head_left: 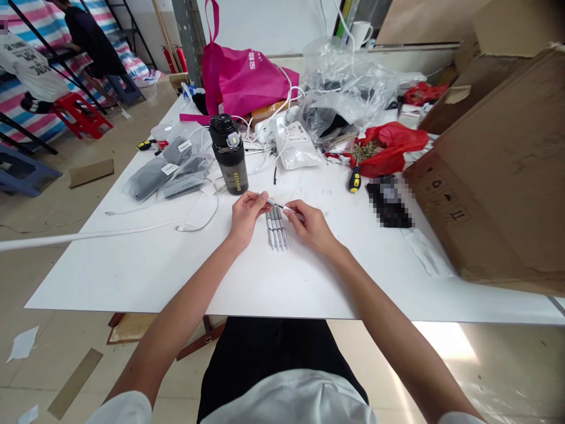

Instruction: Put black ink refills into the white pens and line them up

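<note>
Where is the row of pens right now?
In the head view, the row of pens lies on the white table between the left hand and right hand, right of the black bottle and nearer the person.

Bright light overall, with glare patching the floor point(445, 344).

Slim pen point(277, 204) crosswise near side-by-side grey-and-white pens point(276, 231)

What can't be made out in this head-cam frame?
Head view, all:
Held pen: gripped stretches, covered by left hand and right hand.
Pink bag: contents, hidden by its fabric.
Cardboard box: right part, cut by frame edge.
Dark item: details, pixelated.
White packet: print, too small.
</note>
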Available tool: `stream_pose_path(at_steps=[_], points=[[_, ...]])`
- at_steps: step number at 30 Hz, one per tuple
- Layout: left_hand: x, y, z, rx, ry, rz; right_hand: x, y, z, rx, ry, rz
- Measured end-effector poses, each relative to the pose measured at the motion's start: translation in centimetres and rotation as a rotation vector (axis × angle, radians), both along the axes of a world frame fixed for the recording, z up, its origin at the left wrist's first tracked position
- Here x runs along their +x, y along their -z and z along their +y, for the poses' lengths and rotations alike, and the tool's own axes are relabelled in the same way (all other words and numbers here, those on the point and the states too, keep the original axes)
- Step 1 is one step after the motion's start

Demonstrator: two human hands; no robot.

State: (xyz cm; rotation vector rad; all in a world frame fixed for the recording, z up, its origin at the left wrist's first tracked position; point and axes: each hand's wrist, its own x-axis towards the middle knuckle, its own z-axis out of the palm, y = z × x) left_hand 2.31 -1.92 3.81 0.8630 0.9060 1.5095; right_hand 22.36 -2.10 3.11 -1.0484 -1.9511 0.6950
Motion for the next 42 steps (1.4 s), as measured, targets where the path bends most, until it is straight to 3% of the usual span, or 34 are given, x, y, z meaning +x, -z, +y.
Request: stream_pose_path(at_steps=[5,15,22,30,42], points=[[-0.1,-0.2,0.1,-0.004,0.031,-0.008,0.2,0.1,0.1,0.043,0.064,-0.047],[-0.3,-0.1,0.2,-0.013,-0.007,-0.011,0.3,-0.3,-0.1,0.118,0.047,-0.158],[0.3,-0.1,-0.4,0.022,0.068,0.129,0.1,-0.6,-0.2,0.102,0.030,-0.155],[-0.6,0.4,0.8,0.017,-0.131,0.086,0.3,-0.4,-0.1,0.100,0.041,-0.166],[-0.8,0.2,0.8,0.041,-0.138,0.072,0.4,-0.4,-0.1,0.101,0.054,-0.172]])
